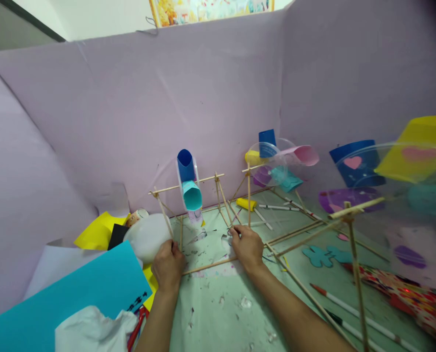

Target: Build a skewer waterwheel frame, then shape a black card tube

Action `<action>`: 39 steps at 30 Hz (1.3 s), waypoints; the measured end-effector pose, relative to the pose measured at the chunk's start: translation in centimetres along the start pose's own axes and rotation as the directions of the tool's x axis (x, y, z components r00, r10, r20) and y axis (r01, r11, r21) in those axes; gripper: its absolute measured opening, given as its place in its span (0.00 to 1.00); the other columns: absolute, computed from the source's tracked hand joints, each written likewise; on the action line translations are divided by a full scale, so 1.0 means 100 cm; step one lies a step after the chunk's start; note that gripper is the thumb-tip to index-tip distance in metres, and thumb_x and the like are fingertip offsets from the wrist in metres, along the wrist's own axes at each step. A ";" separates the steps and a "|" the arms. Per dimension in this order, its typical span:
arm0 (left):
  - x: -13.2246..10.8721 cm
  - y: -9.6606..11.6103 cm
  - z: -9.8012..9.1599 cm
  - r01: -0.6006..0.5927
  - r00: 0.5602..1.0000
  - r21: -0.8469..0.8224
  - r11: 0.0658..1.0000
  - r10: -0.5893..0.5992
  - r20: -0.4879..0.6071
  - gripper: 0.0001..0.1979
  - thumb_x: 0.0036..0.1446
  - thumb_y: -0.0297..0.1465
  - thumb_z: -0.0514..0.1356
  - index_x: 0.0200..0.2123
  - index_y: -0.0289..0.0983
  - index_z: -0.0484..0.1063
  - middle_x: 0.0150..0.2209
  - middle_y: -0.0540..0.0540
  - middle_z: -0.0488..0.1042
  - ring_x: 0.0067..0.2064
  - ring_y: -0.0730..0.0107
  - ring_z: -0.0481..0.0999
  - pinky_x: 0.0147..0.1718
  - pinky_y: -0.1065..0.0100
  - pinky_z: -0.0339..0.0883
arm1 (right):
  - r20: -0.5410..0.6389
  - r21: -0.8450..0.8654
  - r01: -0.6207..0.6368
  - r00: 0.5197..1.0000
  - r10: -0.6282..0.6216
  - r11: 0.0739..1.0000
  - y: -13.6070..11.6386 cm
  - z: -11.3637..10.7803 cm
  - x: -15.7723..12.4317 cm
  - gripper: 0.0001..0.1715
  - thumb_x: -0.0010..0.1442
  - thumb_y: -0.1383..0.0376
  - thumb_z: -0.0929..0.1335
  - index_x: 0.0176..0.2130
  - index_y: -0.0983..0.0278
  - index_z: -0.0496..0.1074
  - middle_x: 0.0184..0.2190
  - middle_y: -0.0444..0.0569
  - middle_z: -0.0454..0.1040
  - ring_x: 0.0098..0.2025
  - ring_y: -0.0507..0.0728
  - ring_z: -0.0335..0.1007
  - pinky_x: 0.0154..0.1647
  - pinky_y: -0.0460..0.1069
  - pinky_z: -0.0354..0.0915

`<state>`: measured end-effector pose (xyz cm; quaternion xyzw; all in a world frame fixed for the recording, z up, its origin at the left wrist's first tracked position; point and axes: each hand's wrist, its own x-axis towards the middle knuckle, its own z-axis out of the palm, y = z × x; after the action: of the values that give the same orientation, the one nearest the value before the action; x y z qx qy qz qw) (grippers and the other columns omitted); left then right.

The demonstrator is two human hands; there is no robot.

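My left hand (pixel 167 266) is closed round the lower end of an upright wooden stick (pixel 163 211), part of a frame of tied thin sticks. My right hand (pixel 247 248) pinches the lower end of another slanting stick (pixel 223 198) of the same frame. Across the top runs a crossbar (pixel 166 187), and from it hangs a wheel edge-on to me with a dark blue paper cup (pixel 186 167) and a turquoise paper cup (pixel 192 196). A bottom stick (pixel 208 267) lies between my hands on the pale green table (pixel 218 308).
On the right, a second stick frame (pixel 356 274) carries clear discs with coloured paper cups (pixel 306 155). Markers (pixel 360 313) and a patterned pouch (pixel 404 293) lie near it. At left are turquoise card (pixel 74 288), white cloth (pixel 93 327) and a white balloon-like object (pixel 148 237). Lilac panels (pixel 203 98) enclose the table.
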<state>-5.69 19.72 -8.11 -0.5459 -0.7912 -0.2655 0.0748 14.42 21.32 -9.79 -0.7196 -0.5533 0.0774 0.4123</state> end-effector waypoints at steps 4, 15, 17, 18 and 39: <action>-0.001 0.000 0.000 -0.013 1.000 0.002 1.000 0.013 -0.007 0.12 0.57 0.33 0.50 0.32 0.37 0.73 0.32 0.43 0.76 0.29 0.67 0.69 0.26 0.67 0.47 | 0.000 0.004 -0.019 1.000 0.019 1.000 0.000 0.000 0.000 0.13 0.58 0.63 0.63 0.36 0.61 0.77 0.33 0.47 0.77 0.33 0.53 0.70 0.33 0.46 0.56; -0.003 0.003 -0.001 -0.015 1.000 0.020 1.000 0.016 -0.006 0.13 0.57 0.32 0.50 0.33 0.37 0.74 0.31 0.43 0.76 0.29 0.67 0.70 0.25 0.67 0.46 | 0.025 -0.021 -0.020 0.999 0.020 1.000 0.000 -0.003 0.000 0.14 0.59 0.62 0.63 0.37 0.61 0.77 0.35 0.47 0.78 0.34 0.53 0.70 0.34 0.45 0.56; -0.003 0.004 -0.001 -0.011 1.000 0.028 1.000 0.011 -0.005 0.13 0.57 0.32 0.49 0.33 0.37 0.74 0.31 0.43 0.76 0.29 0.66 0.70 0.25 0.66 0.46 | 0.026 -0.028 -0.005 1.000 0.006 1.000 0.000 -0.003 0.000 0.14 0.59 0.62 0.63 0.37 0.61 0.78 0.34 0.47 0.78 0.34 0.53 0.70 0.34 0.45 0.55; -0.003 0.004 -0.001 -0.007 1.000 0.031 0.999 0.007 -0.006 0.13 0.57 0.32 0.49 0.33 0.37 0.74 0.31 0.43 0.76 0.29 0.66 0.70 0.25 0.66 0.46 | 0.026 -0.032 0.003 1.000 -0.002 0.999 0.000 -0.003 0.000 0.14 0.59 0.62 0.63 0.37 0.61 0.78 0.34 0.47 0.78 0.34 0.53 0.70 0.34 0.45 0.55; -0.005 0.005 -0.003 0.015 1.000 0.040 0.999 -0.015 0.007 0.13 0.57 0.33 0.49 0.31 0.38 0.73 0.31 0.42 0.76 0.30 0.65 0.71 0.24 0.66 0.46 | 0.028 -0.068 0.016 1.000 -0.014 0.998 0.002 -0.003 0.000 0.13 0.58 0.61 0.64 0.36 0.59 0.78 0.33 0.47 0.78 0.33 0.53 0.70 0.33 0.45 0.56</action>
<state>-5.06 19.34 -7.86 -0.5391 -0.8007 -0.2483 0.0810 14.72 21.21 -9.71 -0.7281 -0.5664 0.0650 0.3804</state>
